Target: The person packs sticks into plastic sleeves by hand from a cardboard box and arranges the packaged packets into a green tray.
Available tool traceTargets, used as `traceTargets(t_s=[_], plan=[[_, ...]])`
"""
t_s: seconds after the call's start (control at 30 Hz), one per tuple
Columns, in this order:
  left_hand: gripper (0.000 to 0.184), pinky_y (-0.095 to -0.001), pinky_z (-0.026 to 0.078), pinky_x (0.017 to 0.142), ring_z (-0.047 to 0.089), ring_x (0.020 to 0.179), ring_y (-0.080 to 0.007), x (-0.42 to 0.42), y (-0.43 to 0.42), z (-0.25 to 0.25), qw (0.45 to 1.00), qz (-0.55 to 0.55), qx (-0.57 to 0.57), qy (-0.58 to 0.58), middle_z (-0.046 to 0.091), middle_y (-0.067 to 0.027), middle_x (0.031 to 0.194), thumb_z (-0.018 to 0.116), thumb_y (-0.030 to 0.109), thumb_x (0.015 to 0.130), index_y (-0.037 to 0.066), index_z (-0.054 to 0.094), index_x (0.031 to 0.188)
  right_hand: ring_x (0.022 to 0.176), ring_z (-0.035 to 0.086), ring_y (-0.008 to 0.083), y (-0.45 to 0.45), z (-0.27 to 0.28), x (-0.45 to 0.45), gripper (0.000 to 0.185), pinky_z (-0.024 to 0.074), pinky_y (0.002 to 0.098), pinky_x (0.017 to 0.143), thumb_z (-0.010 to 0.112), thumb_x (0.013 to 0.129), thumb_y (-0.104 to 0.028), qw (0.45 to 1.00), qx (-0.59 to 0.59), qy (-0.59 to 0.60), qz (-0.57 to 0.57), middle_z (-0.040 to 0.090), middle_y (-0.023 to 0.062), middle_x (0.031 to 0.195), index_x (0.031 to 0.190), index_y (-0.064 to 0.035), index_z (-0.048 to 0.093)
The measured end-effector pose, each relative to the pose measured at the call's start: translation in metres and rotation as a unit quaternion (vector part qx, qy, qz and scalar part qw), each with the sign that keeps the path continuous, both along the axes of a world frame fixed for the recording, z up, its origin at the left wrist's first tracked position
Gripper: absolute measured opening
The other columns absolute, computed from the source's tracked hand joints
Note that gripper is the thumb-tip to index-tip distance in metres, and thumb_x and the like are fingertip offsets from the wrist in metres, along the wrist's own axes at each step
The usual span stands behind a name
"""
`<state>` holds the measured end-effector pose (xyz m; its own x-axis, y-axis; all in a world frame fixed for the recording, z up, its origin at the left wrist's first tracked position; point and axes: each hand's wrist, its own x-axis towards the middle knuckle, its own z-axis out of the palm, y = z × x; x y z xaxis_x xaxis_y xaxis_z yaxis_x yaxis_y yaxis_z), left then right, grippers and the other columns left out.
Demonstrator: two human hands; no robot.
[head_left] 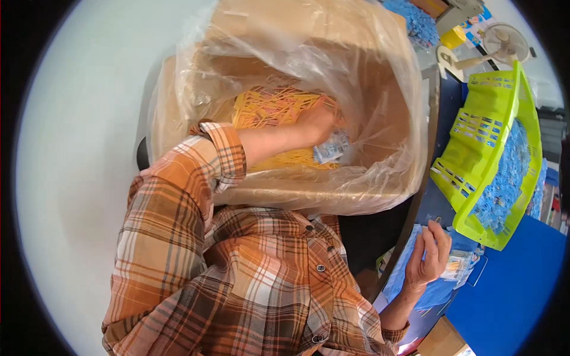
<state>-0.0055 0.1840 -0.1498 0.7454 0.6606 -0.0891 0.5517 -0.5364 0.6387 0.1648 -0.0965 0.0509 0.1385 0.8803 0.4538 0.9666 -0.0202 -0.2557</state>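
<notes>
A pale, plain surface [77, 154] spreads beyond the left hand [320, 123], outside the large cardboard box [237, 199] that this hand reaches into. Clear plastic lining [389, 169] drapes over the rim and hangs in folds around the hand. Past the right hand [428, 256], on its far side, a lime-green basket [482, 155] stands tilted, holding a mass of small blue pieces [504, 184]; clear packets [458, 265] lie just beside that hand. Beneath and around the left hand are the loose yellow and pink sticks [270, 107], inside the box, with a small printed packet [331, 148] close by its wrist. The step in hand looks like reaching in among the sticks; a lift from here would call for a sure pinch and a path clear of the film. The left fingers bend downward, their grip impossible to tell; the right fingers curve loosely apart, nothing visible between them.
</notes>
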Motion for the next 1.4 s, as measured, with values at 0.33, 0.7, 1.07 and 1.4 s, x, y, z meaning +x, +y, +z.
traceTargets(t_s=[0.33, 0.7, 1.07, 1.4], plan=[[0.021, -0.0266, 0.040, 0.052, 0.046, 0.057, -0.0045, -0.098, 0.055, 0.158, 0.909, 0.072, -0.221, -0.346, 0.061, 0.0021, 0.066, 0.062, 0.022, 0.092, 0.004, 0.065, 0.082, 0.081, 0.061, 0.0372, 0.220, -0.010, -0.080, 0.008, 0.0483, 0.0457, 0.070, 0.060, 0.080, -0.007, 0.917, -0.308, -0.005, 0.254, 0.064, 0.0206, 0.087, 0.080, -0.0015, 0.065], [0.020, -0.0203, 0.048, 0.072, 0.059, 0.078, -0.0053, -0.109, 0.071, 0.169, 0.683, 0.226, -0.321, -0.616, 0.066, -0.0023, 0.090, 0.054, 0.017, 0.097, 0.000, 0.062, 0.103, 0.095, 0.065, 0.0334, 0.267, -0.202, -0.215, 0.018, 0.0519, 0.0413, 0.082, 0.059, 0.077, -0.008, 0.768, -0.434, -0.001, 0.471, 0.068, 0.0199, 0.094, 0.090, -0.0003, 0.070], [0.020, -0.0203, 0.046, 0.076, 0.057, 0.081, -0.0044, -0.116, 0.075, 0.166, 0.680, 0.154, -0.371, -0.613, 0.065, -0.0012, 0.091, 0.054, 0.018, 0.098, 0.000, 0.061, 0.104, 0.123, 0.046, 0.0270, 0.228, -0.225, -0.255, 0.041, 0.0368, 0.0403, 0.099, 0.051, 0.089, -0.034, 0.733, -0.433, -0.135, 0.507, 0.054, 0.0118, 0.126, 0.120, -0.0097, 0.059], [0.016, -0.0230, 0.047, 0.073, 0.058, 0.077, -0.0060, -0.110, 0.077, 0.150, 0.698, 0.249, -0.307, -0.598, 0.066, -0.0020, 0.088, 0.059, 0.015, 0.093, 0.000, 0.064, 0.095, 0.090, 0.065, 0.0266, 0.274, -0.163, -0.190, 0.023, 0.0503, 0.0413, 0.080, 0.047, 0.091, -0.019, 0.787, -0.475, -0.011, 0.393, 0.067, 0.0163, 0.097, 0.092, -0.0043, 0.065]])
